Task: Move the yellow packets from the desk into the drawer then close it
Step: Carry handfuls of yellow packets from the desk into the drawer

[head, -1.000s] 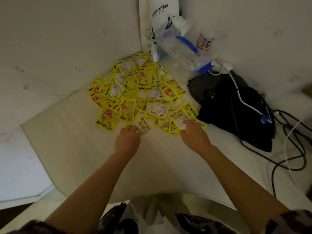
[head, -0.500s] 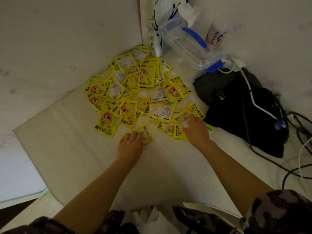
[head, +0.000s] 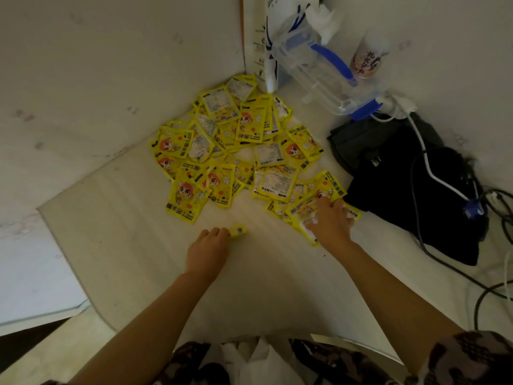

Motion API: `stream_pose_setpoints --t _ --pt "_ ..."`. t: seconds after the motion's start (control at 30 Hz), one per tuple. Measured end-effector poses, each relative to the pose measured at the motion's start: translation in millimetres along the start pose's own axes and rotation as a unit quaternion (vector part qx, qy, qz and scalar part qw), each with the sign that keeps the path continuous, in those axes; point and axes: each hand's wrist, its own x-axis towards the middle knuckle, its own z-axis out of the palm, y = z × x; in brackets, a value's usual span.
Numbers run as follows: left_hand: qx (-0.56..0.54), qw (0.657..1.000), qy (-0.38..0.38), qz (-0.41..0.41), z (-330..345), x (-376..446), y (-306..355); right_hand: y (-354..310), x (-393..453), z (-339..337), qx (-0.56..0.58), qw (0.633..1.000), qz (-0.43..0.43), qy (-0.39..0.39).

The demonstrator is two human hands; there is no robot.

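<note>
Several yellow packets (head: pixel 236 151) with a cartoon face lie heaped in the far corner of the pale desk (head: pixel 119 234). My left hand (head: pixel 206 250) is closed on one yellow packet (head: pixel 238 230) that sticks out past my fingers, apart from the heap. My right hand (head: pixel 331 222) presses down on a few yellow packets (head: pixel 301 211) at the heap's right front edge, fingers curled over them. No drawer is in sight.
A black bag (head: pixel 402 190) with white and black cables (head: pixel 433 173) lies right of the heap. A clear plastic box with blue clips (head: pixel 319 70), a white paper bag (head: pixel 274 37) and a cup (head: pixel 366 56) stand at the back. Walls close the corner.
My left hand has pulled one packet back toward me, away from the heap. My right hand has stayed on the right-hand packets and gathered them slightly toward me.
</note>
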Motion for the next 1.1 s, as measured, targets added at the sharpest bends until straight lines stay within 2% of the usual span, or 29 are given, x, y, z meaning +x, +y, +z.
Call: stream_pose_setpoints --t 0.13,0.23,0.4,0.5,0.63,0.73,0.87,1.1 --pt "-0.092 0.994 0.014 -0.052 -10 10 2 5 -9 3 0.023 0.998 -0.039 -0.033" --pt "-0.156 0.984 0.044 -0.070 -25 22 8 2 -9 -1 0.096 0.994 -0.042 -0.039" --pt "-0.274 0.950 0.089 -0.121 -55 54 17 -18 15 -21 0.239 0.968 -0.052 -0.052" --pt "-0.324 0.927 0.105 -0.160 -63 77 15 -36 34 -31 0.271 0.961 -0.031 -0.038" --pt "-0.260 0.941 0.099 -0.191 -64 100 9 -56 63 -33 0.340 0.938 0.053 -0.045" --pt "-0.244 0.944 0.069 -0.212 -57 111 5 -65 80 -29 0.313 0.943 0.096 -0.060" --pt "-0.218 0.951 0.044 -0.216 -45 115 5 -75 92 -24 0.262 0.955 0.122 -0.074" --pt "-0.252 0.935 0.077 -0.237 -33 113 10 -89 102 -18 0.258 0.953 0.143 -0.066"
